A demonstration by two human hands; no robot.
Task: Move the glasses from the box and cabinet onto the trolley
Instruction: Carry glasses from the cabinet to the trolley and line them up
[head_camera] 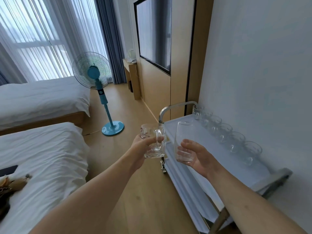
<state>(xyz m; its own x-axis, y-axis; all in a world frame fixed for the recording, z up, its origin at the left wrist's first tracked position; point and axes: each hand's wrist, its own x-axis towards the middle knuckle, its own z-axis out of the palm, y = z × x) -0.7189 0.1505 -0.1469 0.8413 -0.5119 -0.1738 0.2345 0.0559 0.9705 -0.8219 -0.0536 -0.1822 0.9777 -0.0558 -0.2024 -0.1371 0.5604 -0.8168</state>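
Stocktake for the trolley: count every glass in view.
About 9: a row of roughly 7 glass cups on the trolley top along the wall, overlapping, so approximate; a mug in the left hand; a tumbler in the right hand.

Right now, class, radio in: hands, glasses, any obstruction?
Left hand grips handled mug; right hand holds tumbler. Trolley top: glasses against wall, near side free.

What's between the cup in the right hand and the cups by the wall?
Only bare trolley shelf lies between the tumbler in the right hand and the row of cups, in the head view.
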